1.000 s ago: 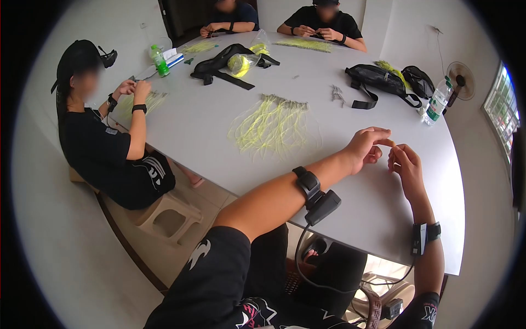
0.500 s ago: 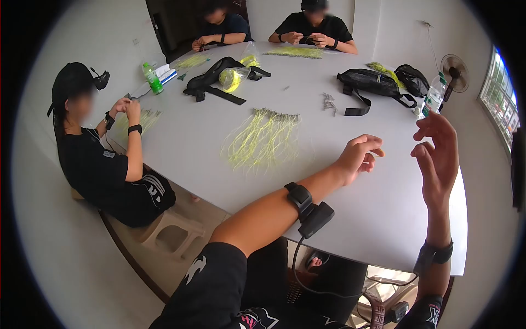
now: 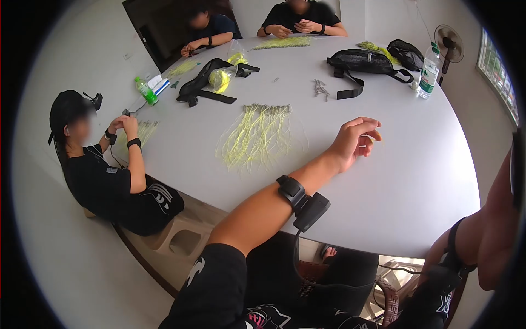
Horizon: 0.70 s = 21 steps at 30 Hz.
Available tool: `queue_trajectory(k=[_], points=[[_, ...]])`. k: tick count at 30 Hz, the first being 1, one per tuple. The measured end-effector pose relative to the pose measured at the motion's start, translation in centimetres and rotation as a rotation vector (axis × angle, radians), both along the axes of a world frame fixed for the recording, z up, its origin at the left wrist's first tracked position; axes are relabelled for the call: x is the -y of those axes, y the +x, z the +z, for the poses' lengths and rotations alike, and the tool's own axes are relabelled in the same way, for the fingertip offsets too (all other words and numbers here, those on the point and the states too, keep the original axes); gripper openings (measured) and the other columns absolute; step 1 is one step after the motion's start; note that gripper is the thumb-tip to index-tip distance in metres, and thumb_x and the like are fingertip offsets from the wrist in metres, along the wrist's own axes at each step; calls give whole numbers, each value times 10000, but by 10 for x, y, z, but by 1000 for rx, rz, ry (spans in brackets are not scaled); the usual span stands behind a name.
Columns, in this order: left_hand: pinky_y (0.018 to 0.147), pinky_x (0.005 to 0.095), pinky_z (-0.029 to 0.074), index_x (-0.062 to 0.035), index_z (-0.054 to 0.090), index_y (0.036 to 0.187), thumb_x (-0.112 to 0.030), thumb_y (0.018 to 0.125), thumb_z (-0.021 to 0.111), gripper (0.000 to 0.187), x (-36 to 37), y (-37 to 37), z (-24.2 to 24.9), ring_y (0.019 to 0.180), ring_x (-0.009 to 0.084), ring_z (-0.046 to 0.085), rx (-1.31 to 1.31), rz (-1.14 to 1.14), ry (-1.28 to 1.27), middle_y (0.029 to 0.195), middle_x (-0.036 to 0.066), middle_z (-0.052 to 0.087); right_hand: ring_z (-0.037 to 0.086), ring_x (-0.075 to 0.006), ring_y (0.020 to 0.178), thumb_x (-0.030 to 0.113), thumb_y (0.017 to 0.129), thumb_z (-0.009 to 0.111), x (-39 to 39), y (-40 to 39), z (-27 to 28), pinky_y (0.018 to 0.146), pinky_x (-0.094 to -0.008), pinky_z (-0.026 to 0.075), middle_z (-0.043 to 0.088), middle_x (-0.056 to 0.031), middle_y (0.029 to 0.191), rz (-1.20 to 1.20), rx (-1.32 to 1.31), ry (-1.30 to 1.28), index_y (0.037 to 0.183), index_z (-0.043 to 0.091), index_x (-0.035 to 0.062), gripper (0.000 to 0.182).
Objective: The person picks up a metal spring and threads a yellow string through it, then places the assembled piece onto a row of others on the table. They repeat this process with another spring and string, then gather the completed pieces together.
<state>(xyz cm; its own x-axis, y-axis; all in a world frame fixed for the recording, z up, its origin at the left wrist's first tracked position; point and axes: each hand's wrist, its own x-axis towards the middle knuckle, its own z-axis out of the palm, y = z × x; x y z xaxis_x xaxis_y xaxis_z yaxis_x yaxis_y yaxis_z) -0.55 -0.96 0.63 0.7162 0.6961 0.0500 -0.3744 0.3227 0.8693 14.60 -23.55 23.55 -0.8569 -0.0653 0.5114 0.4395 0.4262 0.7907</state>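
While fine fingertip work appears in hand, the left hand is half-curled over the table, any hold unclear; the right hand, partly cropped, cannot be assessed. Yellow strands lie nearby; lifting one calls for a light pinch.

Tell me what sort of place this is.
It looks like a small workroom for hand assembly, though it could be a meeting room put to that use. Several people sit around one large table, yellow-green strands lie in a bundle on it, and small metal-looking pieces sit nearby.
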Motion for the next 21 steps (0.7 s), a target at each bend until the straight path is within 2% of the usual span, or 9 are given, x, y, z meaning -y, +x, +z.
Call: queue_trajectory(k=[21], points=[[574, 264, 391, -43, 614, 1140, -303, 967, 630, 313, -1, -1, 2, 638, 96, 495, -2, -6, 24, 903, 62, 628, 528, -430, 1308, 287, 1031, 427, 14, 9, -11, 951, -486, 560, 463, -271, 1470, 17, 17, 60, 1403, 507, -14, 485]])
